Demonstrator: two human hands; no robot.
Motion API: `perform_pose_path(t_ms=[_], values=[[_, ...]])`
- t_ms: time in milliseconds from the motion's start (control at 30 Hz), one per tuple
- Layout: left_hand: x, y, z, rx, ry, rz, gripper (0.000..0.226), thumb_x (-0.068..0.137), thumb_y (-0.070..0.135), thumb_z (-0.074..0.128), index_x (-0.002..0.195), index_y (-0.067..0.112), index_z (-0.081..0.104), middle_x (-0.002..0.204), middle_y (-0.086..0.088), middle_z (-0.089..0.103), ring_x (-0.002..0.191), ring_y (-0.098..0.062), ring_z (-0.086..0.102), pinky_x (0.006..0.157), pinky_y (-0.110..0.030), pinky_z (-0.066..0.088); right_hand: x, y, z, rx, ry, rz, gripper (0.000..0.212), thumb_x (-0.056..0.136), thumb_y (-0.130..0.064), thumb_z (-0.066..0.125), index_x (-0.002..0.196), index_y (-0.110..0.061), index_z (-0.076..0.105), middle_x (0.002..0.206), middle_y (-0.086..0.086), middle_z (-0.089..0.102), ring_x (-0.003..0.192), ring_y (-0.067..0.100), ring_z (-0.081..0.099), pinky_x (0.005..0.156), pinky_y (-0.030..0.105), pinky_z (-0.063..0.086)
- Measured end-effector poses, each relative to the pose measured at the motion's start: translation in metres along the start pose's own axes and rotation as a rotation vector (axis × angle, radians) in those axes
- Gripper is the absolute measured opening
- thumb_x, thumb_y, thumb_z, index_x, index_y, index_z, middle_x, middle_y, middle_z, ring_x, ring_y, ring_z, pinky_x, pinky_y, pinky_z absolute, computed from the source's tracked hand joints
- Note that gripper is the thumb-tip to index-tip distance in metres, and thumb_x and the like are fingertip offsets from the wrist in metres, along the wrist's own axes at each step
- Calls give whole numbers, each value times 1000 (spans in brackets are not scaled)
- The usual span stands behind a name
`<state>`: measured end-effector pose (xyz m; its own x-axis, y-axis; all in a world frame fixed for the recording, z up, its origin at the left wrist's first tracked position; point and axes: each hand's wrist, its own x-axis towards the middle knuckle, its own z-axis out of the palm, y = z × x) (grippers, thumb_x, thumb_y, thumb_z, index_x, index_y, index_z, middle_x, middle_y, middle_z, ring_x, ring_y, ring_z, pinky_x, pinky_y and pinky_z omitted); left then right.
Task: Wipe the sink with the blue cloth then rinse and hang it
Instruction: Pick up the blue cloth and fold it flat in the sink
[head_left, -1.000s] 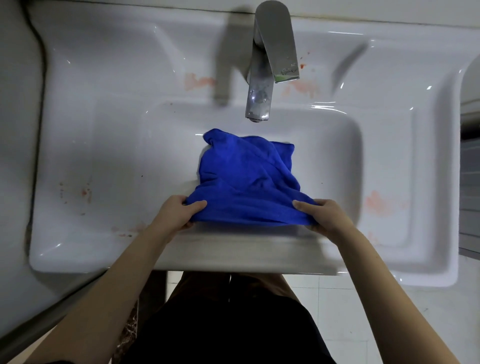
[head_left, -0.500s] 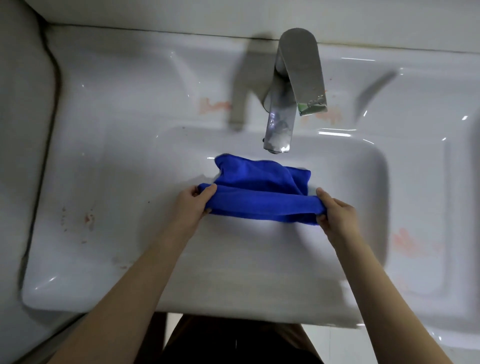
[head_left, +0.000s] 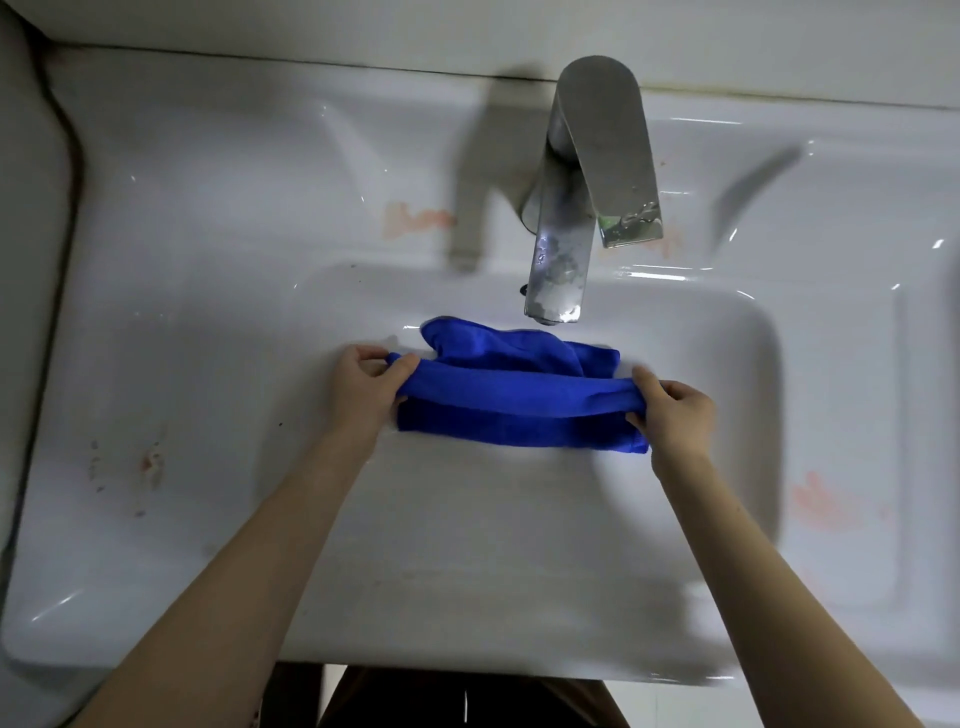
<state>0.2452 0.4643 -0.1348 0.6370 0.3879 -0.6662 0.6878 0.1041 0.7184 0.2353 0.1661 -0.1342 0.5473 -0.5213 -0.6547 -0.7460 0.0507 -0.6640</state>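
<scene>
The blue cloth (head_left: 511, 392) lies folded over itself inside the basin of the white sink (head_left: 218, 332), just below the spout. My left hand (head_left: 363, 387) pinches its left end and my right hand (head_left: 670, 410) pinches its right end, so the cloth is stretched into a band between them. The far part of the cloth is bunched up behind the band. No water runs from the tap.
A metal faucet (head_left: 576, 218) with a flat lever handle rises at the back middle, its spout hanging over the basin. Reddish stains mark the sink deck at left (head_left: 150, 462), right (head_left: 821, 504) and behind the basin. A grey wall edge runs along the left.
Both hands have carried the near edge of the cloth away from me toward the faucet, folding it over. The cloth went from spread out to a narrow folded band.
</scene>
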Motion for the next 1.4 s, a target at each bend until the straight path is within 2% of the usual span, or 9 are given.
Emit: perform_pose_path(t_ms=[100,167,300,433,567,733,1033,1200,1400], values=[[4,10,4,-336,-88,-105,35,95,6,55,129,3,48,110,-19,64,97,-26,69,83,-30,59,-3,-10,6,540,-75,156,17,97,-13,56,95,3,59,97,13,65,81,19,71,75,25,58],[1,9,3,-100,-8,11,31,94,2,52,124,9,49,101,-13,64,89,-27,70,82,-36,60,-4,-8,8,612,-121,125,20,98,-7,51,114,4,56,112,20,66,99,26,70,85,30,58],[-11,-21,-2,831,76,460,17,91,22,60,96,7,53,87,-8,57,77,-27,59,70,-43,55,-14,23,6,-375,-22,-586,28,94,-8,52,121,-12,61,121,4,64,111,19,58,96,28,47],[-18,-33,17,1108,71,445,52,88,43,65,114,1,48,103,-14,55,86,-27,57,68,-35,48,6,47,20,-982,-148,-1035,50,98,-28,47,145,-12,42,148,9,44,138,29,36,115,40,28],[-14,-32,21,1042,-116,289,49,85,33,73,114,0,51,106,-17,63,95,-35,63,71,-35,44,4,57,24,-1264,-156,-897,67,96,-50,23,154,-17,20,160,5,25,148,27,20,119,44,14],[-14,-10,-18,878,-346,-93,33,79,34,79,93,7,65,78,-1,62,73,-17,59,57,-25,41,-24,69,-2,-1389,-248,-807,79,92,-61,22,156,-16,11,163,-1,13,150,18,11,121,37,8],[-32,-32,1,242,-242,-132,38,79,37,73,108,14,63,108,-5,70,100,-22,66,85,-34,54,-27,60,44,-1231,-386,-1129,55,93,-40,40,142,-17,47,145,7,49,137,35,40,112,52,32],[-31,-27,-3,51,-305,-112,33,89,13,68,120,14,58,111,2,69,98,-15,67,82,-31,57,-5,39,56,-892,-88,-871,39,95,-25,53,130,-7,55,136,11,54,125,34,45,108,39,35],[-27,-35,-23,340,-232,-62,39,90,22,66,127,12,59,111,-1,64,97,-20,61,79,-26,45,-41,47,29,-1138,177,-611,57,85,-39,62,127,-3,50,125,21,50,108,42,47,84,49,43]])
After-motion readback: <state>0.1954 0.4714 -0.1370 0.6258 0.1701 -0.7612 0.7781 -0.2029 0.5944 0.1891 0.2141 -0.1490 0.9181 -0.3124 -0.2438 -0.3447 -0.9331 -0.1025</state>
